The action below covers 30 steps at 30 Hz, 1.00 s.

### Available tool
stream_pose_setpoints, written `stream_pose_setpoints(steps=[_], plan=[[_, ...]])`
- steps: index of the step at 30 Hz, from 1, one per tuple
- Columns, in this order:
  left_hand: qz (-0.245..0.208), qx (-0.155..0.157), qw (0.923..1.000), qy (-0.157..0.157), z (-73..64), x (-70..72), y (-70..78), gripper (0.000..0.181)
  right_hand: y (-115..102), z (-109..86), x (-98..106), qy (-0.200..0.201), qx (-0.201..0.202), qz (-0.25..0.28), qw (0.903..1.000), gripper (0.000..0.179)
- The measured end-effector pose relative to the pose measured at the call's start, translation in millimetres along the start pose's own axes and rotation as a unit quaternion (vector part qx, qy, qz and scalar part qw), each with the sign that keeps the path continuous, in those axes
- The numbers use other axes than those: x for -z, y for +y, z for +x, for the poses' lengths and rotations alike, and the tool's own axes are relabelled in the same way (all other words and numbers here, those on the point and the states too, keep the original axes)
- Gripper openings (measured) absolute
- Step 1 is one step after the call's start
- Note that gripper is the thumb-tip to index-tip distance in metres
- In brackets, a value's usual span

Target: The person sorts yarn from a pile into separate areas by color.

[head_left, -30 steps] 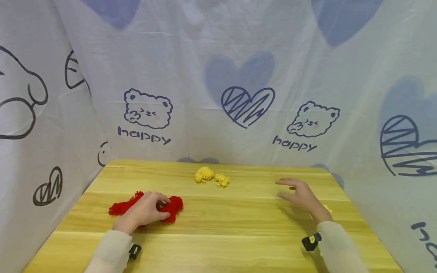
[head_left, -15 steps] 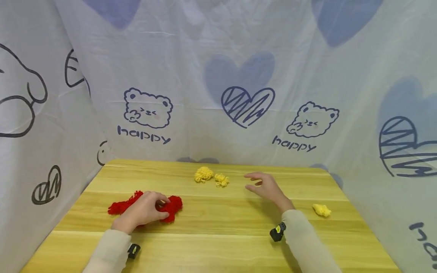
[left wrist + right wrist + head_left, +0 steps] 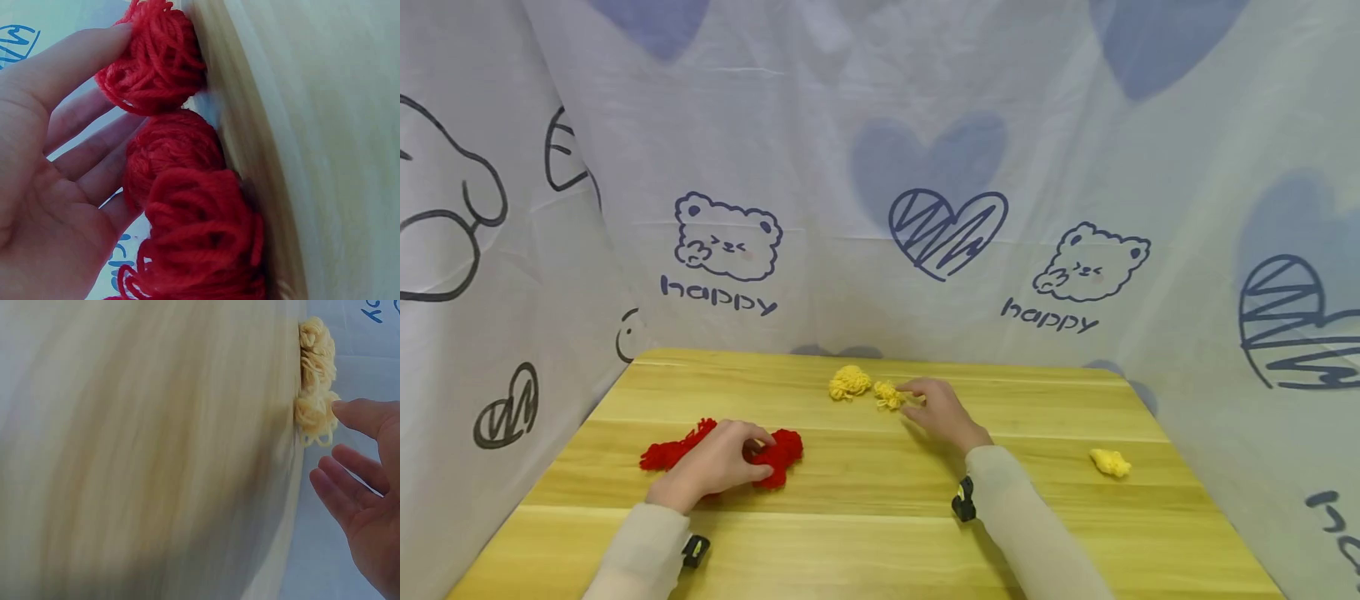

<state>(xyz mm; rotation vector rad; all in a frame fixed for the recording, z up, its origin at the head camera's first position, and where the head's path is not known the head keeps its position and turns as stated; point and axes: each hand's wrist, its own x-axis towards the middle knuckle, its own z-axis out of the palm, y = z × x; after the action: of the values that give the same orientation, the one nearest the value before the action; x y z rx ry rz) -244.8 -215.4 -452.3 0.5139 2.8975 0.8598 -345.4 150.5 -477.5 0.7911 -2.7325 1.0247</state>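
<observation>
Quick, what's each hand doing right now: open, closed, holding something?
Left hand: closed, thumb and fingers curved round red yarn.
Right hand: open, beside yellow yarn; whether it touches cannot be told.

Three touching red yarn bundles (image 3: 175,150), small looped yellow yarn clump (image 3: 888,396) well apart.

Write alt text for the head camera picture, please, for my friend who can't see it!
A person's left hand touches red yarn bundles on a wooden table, while the right hand is at a small yellow yarn bundle beside a bigger one. Another yellow bundle lies farther right, and a cartoon-printed sheet hangs behind.
</observation>
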Motion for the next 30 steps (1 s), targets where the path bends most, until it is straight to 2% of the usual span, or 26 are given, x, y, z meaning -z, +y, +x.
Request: stream_pose_setpoints(steps=[4,8,20,30], plan=[[0.000,0.003,1.0000,-0.005,-0.7,-1.9,1.8,0.034,-3.2,4.4,-7.7,0.010,-0.007,0.005,0.9999,0.037],[-0.002,0.006,1.0000,-0.005,-0.8,-0.6,3.9,0.034,-7.0,11.5,-13.5,0.017,-0.008,-0.013,0.9997,0.037],[0.000,0.003,1.0000,-0.008,-2.9,0.3,1.5,0.035,-14.5,23.2,-27.6,-0.005,-0.066,-0.025,0.9975,0.036],[0.005,-0.001,1.0000,-0.003,-1.2,0.3,0.4,0.035,-15.1,25.1,-33.5,0.003,-0.068,-0.032,0.9971,0.032]])
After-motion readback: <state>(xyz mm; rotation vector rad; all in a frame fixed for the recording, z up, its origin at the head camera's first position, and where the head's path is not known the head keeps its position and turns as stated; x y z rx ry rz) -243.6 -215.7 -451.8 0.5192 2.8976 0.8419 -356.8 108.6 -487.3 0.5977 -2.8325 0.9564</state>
